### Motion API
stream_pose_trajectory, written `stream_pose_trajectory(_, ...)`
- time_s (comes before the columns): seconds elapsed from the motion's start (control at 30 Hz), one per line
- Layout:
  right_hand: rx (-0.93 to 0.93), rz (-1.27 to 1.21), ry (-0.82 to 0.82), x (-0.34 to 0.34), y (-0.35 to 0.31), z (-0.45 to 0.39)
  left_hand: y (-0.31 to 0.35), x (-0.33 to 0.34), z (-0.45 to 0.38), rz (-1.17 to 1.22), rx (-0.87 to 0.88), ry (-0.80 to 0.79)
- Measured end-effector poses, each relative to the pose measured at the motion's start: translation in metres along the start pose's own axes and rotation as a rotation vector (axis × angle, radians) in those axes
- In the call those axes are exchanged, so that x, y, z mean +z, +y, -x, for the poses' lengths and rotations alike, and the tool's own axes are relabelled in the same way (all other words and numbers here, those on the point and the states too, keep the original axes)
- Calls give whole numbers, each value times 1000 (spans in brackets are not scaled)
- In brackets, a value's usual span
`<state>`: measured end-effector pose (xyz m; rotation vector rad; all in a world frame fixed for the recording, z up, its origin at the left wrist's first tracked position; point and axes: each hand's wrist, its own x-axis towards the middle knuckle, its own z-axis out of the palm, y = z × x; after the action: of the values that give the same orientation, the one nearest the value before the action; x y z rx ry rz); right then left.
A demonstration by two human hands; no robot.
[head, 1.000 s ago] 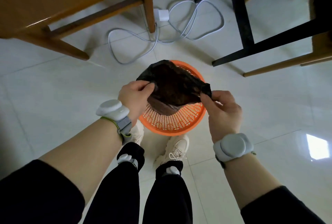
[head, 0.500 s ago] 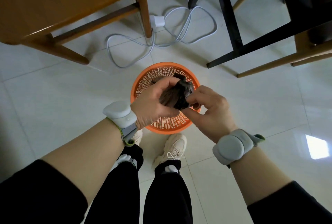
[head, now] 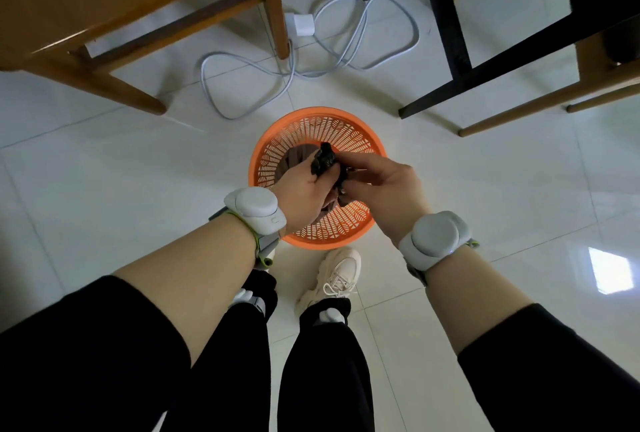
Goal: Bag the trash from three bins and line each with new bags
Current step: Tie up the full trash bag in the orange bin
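An orange mesh bin (head: 360,135) stands on the white tiled floor just ahead of my feet. Above it I hold a bunched-up black trash bag (head: 323,161). My left hand (head: 304,189) grips the bag from the left, fingers curled round it. My right hand (head: 381,186) pinches the same bag from the right, so both hands meet over the middle of the bin. Part of the bag hangs down between my palms into the bin; the bin's bottom is mostly hidden by my hands.
A wooden chair (head: 104,16) stands at the upper left, one leg near a white charger (head: 302,25) with a looping grey cable (head: 346,61). Black table legs (head: 446,16) and wooden legs (head: 540,102) fill the upper right. My shoes (head: 337,276) touch the bin's near side.
The bag was spread open between my hands over the bin; my hands have since come together and bunched it into a small wad.
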<state>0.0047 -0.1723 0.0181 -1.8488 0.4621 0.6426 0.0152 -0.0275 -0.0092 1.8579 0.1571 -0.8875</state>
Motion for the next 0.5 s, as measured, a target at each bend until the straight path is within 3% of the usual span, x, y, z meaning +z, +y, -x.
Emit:
stream_pose_trajectory(0.17,42,4,99,12,4,-4,-11,3,4,39,-15,61)
stream_pose_trajectory(0.27,41,-4,126,16,4,-3,-14,2,5,264,-122,125)
stream_pose_trajectory(0.43,-6,94,157,22,7,-1,-15,1,7,588,-243,102)
stream_pose_trajectory(0.5,-4,45,119,22,6,-1,-17,0,6,512,-243,132)
